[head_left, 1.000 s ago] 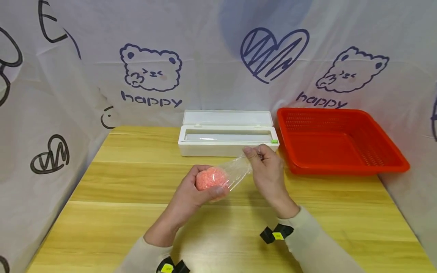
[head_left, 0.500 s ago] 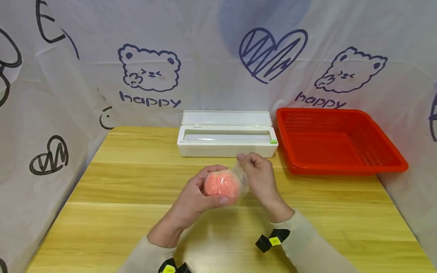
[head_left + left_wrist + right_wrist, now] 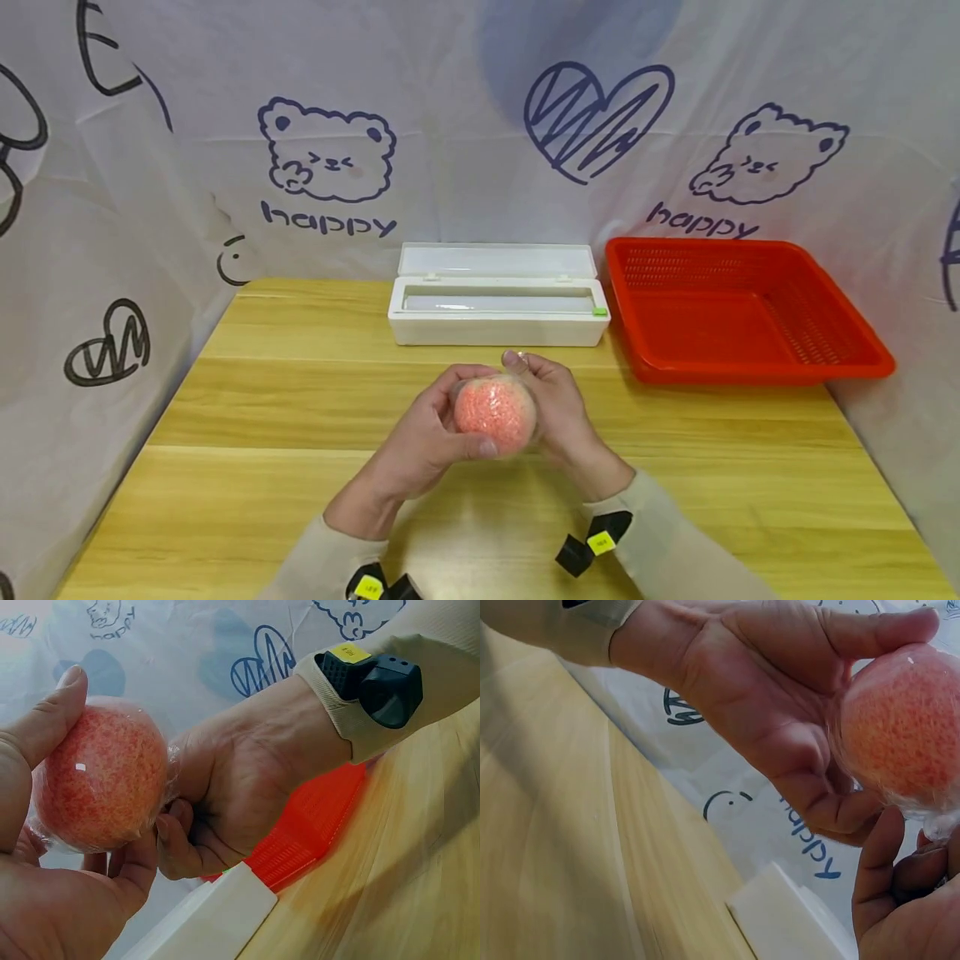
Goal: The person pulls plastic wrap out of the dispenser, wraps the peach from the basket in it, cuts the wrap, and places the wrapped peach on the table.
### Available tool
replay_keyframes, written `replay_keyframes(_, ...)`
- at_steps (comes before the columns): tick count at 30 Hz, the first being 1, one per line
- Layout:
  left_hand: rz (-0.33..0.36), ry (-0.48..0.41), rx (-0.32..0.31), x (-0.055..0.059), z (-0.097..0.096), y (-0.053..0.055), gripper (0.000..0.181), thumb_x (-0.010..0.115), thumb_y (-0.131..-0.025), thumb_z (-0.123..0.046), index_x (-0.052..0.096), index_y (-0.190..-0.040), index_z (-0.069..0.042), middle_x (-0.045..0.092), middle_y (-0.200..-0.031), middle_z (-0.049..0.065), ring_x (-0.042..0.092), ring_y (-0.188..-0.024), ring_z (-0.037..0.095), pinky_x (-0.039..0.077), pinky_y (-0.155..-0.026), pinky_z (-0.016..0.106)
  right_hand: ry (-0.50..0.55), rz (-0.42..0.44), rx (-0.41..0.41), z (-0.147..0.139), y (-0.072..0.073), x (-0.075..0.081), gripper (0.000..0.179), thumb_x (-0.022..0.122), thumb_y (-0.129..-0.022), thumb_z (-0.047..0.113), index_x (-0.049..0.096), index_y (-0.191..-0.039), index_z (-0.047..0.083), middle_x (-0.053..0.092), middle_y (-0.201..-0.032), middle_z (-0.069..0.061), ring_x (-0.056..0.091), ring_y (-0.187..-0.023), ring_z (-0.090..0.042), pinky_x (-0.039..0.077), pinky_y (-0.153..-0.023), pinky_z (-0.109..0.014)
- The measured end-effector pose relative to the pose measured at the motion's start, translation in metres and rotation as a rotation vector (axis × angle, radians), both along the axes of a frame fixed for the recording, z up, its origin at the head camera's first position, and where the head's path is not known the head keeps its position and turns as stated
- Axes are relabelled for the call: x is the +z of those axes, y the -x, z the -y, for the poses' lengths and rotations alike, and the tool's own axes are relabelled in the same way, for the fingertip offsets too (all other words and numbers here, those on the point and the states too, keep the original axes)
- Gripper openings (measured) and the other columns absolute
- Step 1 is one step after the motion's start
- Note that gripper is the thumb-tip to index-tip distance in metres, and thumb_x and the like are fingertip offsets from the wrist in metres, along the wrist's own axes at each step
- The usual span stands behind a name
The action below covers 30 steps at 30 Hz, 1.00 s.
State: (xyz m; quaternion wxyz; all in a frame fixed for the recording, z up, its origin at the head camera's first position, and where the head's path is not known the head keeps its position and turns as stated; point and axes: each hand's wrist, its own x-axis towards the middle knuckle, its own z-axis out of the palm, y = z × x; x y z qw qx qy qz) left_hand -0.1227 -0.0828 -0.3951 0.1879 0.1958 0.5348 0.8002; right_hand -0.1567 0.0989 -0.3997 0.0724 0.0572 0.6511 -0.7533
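A round, speckled pink peach (image 3: 495, 414) is wrapped in clear cling film, held above the table in front of the dispenser. My left hand (image 3: 420, 429) grips it from the left, thumb across its near side and fingers curled behind. Close against its right side, my right hand (image 3: 558, 408) pinches the gathered end of the film between thumb and fingers. The left wrist view shows the film drawn smooth over the peach (image 3: 105, 776), bunching towards the right hand (image 3: 232, 787). In the right wrist view, crumpled film (image 3: 941, 823) shows by the right fingertips.
Behind the hands stands a white cling film dispenser (image 3: 498, 332), its lid (image 3: 497, 260) raised and a green slider (image 3: 599, 312) at its right end. A red plastic basket (image 3: 765, 371) is at the back right of the wooden table (image 3: 262, 417). A patterned cloth hangs around it.
The right hand has moved left and down with the film end, from stretched out to close beside the peach. The left hand has shifted slightly right, and the peach has turned in it.
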Motion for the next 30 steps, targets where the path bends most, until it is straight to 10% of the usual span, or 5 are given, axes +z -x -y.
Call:
replay_keyframes(10, -0.08, 0.042, 0.041, -0.003, 0.007, 0.003, 0.103, 0.099, -0.072, -0.035, 0.042, -0.152, -0.003, 0.054, -0.137, 0.007, 0.057, -0.121, 0.019, 0.053, -0.104, 0.026, 0.173, 0.074, 0.076, 0.004, -0.007, 0.006, 0.024, 0.059, -0.109, 0.029, 0.071, -0.102, 0.008, 0.068, -0.094, -0.001, 0.062, -0.087, -0.014, 0.058, -0.073, -0.025)
replay_keyframes(19, -0.373, 0.471, 0.015, 0.003, 0.022, 0.012, 0.092, 0.097, -0.075, -0.024, 0.051, -0.155, -0.03, 0.052, -0.155, -0.003, 0.048, -0.133, 0.026, 0.039, -0.111, 0.053, 0.376, 0.106, 0.577, -0.013, -0.009, 0.012, 0.053, 0.044, -0.11, 0.053, 0.054, -0.139, 0.01, 0.069, -0.123, -0.007, 0.073, -0.106, -0.022, 0.062, -0.088, -0.033)
replay_keyframes(23, -0.465, 0.634, 0.119, 0.005, 0.02, 0.011, 0.095, 0.094, -0.078, -0.016, 0.048, -0.159, -0.03, 0.041, -0.164, 0.0, 0.039, -0.148, 0.03, 0.037, -0.117, 0.064, 0.331, 0.069, 0.529, -0.018, -0.006, 0.013, 0.053, 0.045, -0.111, 0.049, 0.056, -0.143, 0.008, 0.074, -0.12, -0.007, 0.075, -0.1, -0.023, 0.063, -0.087, -0.036)
replay_keyframes(26, -0.325, 0.601, 0.145, 0.006, 0.015, 0.009, 0.094, 0.089, -0.086, -0.014, 0.037, -0.164, -0.027, 0.033, -0.169, 0.006, 0.041, -0.151, 0.034, 0.044, -0.116, 0.058, 0.168, -0.005, 0.305, -0.016, -0.004, 0.015, 0.046, 0.048, -0.111, 0.038, 0.065, -0.132, -0.001, 0.076, -0.116, -0.006, 0.072, -0.1, -0.019, 0.061, -0.085, -0.031)
replay_keyframes(30, 0.023, 0.365, 0.076, 0.005, -0.002, 0.007, 0.085, 0.071, -0.103, -0.024, 0.017, -0.169, -0.022, 0.026, -0.169, 0.016, 0.057, -0.135, 0.039, 0.058, -0.102, 0.051, -0.167, -0.156, 0.115, -0.005, -0.007, 0.015, 0.04, 0.047, -0.11, 0.026, 0.074, -0.123, -0.001, 0.076, -0.12, -0.01, 0.067, -0.103, -0.021, 0.057, -0.087, -0.029)
